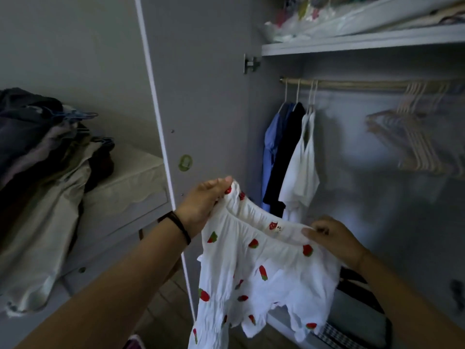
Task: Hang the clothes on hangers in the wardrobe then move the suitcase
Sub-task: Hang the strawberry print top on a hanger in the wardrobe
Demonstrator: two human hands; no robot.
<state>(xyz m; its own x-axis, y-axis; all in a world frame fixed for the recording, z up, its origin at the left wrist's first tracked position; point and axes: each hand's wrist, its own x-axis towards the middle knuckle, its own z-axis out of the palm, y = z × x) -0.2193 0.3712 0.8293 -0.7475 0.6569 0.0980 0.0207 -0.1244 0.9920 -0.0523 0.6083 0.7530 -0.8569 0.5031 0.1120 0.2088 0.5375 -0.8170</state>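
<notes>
I hold up a white garment with red strawberry print in front of the open wardrobe. My left hand grips the left end of its elastic band; my right hand pinches the right end. The band is stretched between them and the cloth hangs down. Inside the wardrobe a wooden rail carries a blue shirt, a dark garment and a white top on hangers. A bunch of empty beige hangers hangs at the rail's right. No suitcase is identifiable.
The wardrobe door stands open on the left. A pile of clothes with blue hangers lies on a bed to the left. A shelf above the rail holds bagged items. Folded things sit on the wardrobe floor.
</notes>
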